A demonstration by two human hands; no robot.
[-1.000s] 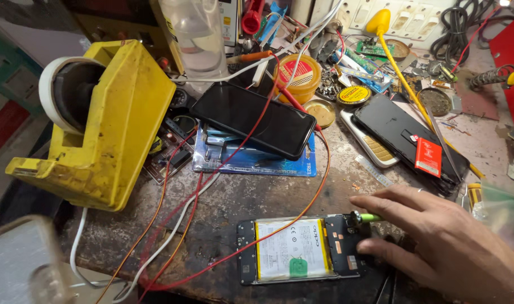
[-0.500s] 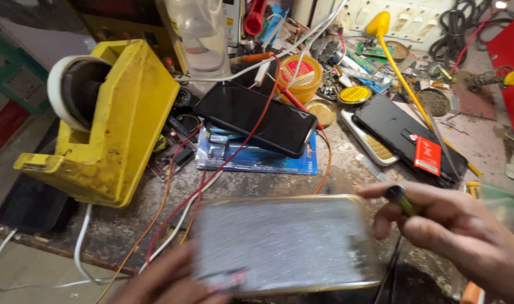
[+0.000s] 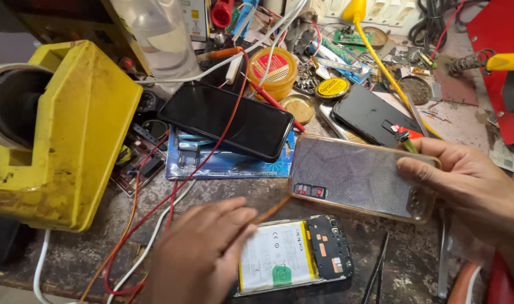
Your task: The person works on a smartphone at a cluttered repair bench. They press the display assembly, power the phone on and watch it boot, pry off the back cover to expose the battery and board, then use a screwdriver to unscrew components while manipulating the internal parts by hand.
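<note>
Glittery phone back cover (image 3: 361,177) sits pinched at its three o'clock end by the right hand (image 3: 471,186), which also holds a small tool (image 3: 406,141). Left hand (image 3: 203,250), fingers loosely spread, rests on the opened phone (image 3: 293,256) at seven o'clock; refitting seems underway, needing careful alignment.

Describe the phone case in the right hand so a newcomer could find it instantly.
Start at the big yellow tape dispenser on the left and look right, past the black phone. The right hand holds the clear, gold-rimmed case above the opened phone, the only see-through piece.
</note>
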